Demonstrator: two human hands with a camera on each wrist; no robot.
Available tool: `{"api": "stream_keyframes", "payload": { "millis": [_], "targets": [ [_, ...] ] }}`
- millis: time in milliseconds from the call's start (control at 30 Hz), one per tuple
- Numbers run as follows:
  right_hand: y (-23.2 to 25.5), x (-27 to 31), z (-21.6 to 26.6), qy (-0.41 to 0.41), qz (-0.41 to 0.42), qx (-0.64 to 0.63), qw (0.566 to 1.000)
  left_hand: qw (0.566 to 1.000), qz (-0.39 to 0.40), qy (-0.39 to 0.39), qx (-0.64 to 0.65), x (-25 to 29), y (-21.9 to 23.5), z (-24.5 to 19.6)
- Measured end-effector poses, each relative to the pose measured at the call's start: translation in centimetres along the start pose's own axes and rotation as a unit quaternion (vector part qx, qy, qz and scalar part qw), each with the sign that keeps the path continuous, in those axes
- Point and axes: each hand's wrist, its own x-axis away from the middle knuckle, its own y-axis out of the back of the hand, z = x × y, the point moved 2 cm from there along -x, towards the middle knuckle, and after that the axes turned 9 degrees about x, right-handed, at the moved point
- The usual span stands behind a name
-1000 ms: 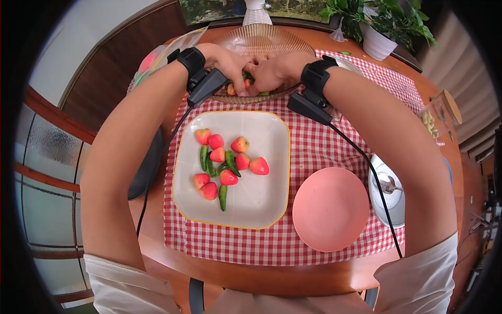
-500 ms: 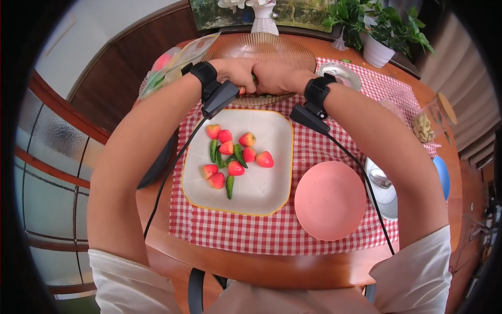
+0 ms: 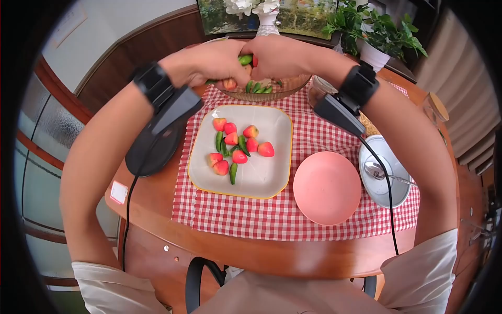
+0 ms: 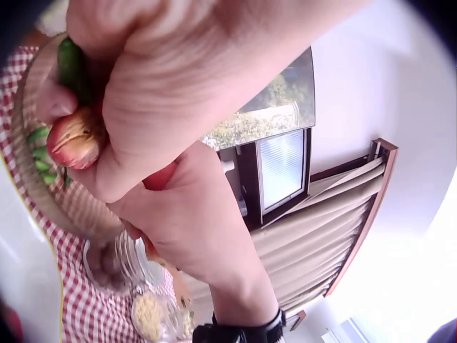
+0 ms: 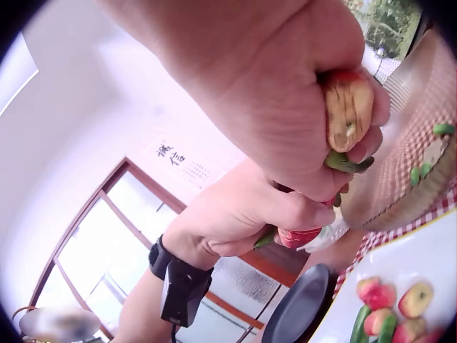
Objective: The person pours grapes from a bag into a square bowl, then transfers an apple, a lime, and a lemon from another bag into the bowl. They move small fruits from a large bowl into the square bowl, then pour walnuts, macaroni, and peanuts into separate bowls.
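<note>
Both hands are raised over the ribbed glass bowl [image 3: 272,96], close together and overlapping in the head view. My left hand [image 3: 217,60] grips a small red-and-yellow fruit [image 4: 75,139] and a green chili pepper [image 4: 71,68]. My right hand [image 3: 280,55] curls round another red-and-yellow fruit [image 5: 348,114] and a green chili [image 5: 346,163]. The palms hide part of both handfuls. Several green chilies [image 3: 256,88] lie in the bowl. Nearer, a white square tray [image 3: 266,180] with a yellow rim bears several red fruits [image 3: 265,149] and green chilies [image 3: 233,174].
A pink bowl [image 3: 327,188] stands right of the tray, beside a white dish [image 3: 379,194] with a spoon [image 3: 374,169]. To the left is a dark pan [image 3: 151,152]. Jars, a potted plant [image 3: 374,55] and a white vase [image 3: 267,23] stand farther back.
Both hands have risen out of the glass bowl, now holding fruits and chilies. The chilies lying in the bowl have come into sight. The head view has shifted.
</note>
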Motion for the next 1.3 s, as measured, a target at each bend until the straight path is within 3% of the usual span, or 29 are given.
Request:
{"api": "stream_keyframes", "payload": {
  "millis": [67,167,267,367,433,500,533,600,667,700,800,867,933,967,1033,1067,1133,1233,1300],
  "targets": [
    [0.5,1.5,2.2,0.03,0.019,-0.013,0.999,1.0,-0.009,-0.004,0.009,1.5,-1.2,1.2],
    [-0.2,3.1,5.2,0.022,0.091,-0.02,0.995,0.992,-0.02,0.054,0.109,4.3,-3.8,2.5],
    [-1.6,3.5,6.6,0.017,0.103,-0.021,0.994,0.983,-0.042,0.015,0.177,4.9,-5.2,4.7],
    [-1.3,3.8,7.3,0.016,0.116,-0.032,0.993,0.974,-0.013,0.024,0.225,5.4,-5.2,5.3],
    [-1.6,3.6,7.1,0.01,0.132,-0.039,0.99,0.98,-0.035,0.039,0.192,6.2,-4.9,4.7],
    [-2.4,2.8,6.0,0.023,0.062,-0.062,0.996,0.984,-0.057,0.054,0.16,6.9,-4.0,3.9],
    [-2.1,2.5,5.6,0.024,0.062,-0.062,0.996,0.987,-0.033,0.055,0.146,7.0,-3.4,3.6],
    [-0.7,1.9,4.7,0.02,-0.017,-0.059,0.998,0.989,-0.009,0.057,0.135,7.0,-2.5,2.5],
    [0.7,1.4,2.9,0.018,-0.026,-0.085,0.996,0.997,-0.03,0.032,0.068,6.6,-1.5,1.1],
    [1.1,1.0,1.9,0.016,-0.037,-0.111,0.993,0.997,-0.024,-0.042,0.054,4.8,-0.2,2.3],
    [-0.4,-1.2,-1.3,-0.006,-0.088,-0.098,0.991,0.997,-0.054,-0.026,-0.039,0.8,1.8,2.1],
    [-3.1,-3.1,-3.5,-0.026,-0.056,-0.04,0.997,0.972,-0.067,-0.016,-0.225,-2.6,2.6,3.0],
    [-6.6,-4.7,-6.3,-0.032,0.045,0.001,0.998,0.945,0.022,-0.059,-0.321,-8.2,3.7,6.7],
    [-6.7,-4.6,-6.1,-0.046,0.082,0.012,0.995,0.945,0.015,-0.059,-0.32,-9.2,3.5,7.2],
    [-7.8,-4.1,-6.1,-0.06,0.12,0.025,0.991,0.955,0.101,0.082,-0.266,-10.8,2.6,7.9],
    [-9.1,-4.0,-6.4,-0.039,0.148,-0.006,0.988,0.956,0.1,0.08,-0.265,-11.4,2.3,7.5],
    [-10.2,-3.6,-6.4,-0.022,0.18,-0.04,0.983,0.944,0.168,0.158,-0.235,-12.3,1.3,7.4],
    [-10.2,-3.0,-5.9,-0.054,0.235,-0.038,0.97,0.942,0.18,0.131,-0.252,-12.8,-0.1,7.0],
    [-10.0,-2.7,-5.9,-0.017,0.254,-0.039,0.966,0.944,0.169,0.12,-0.258,-12.6,-0.7,7.3]
  ]
}}
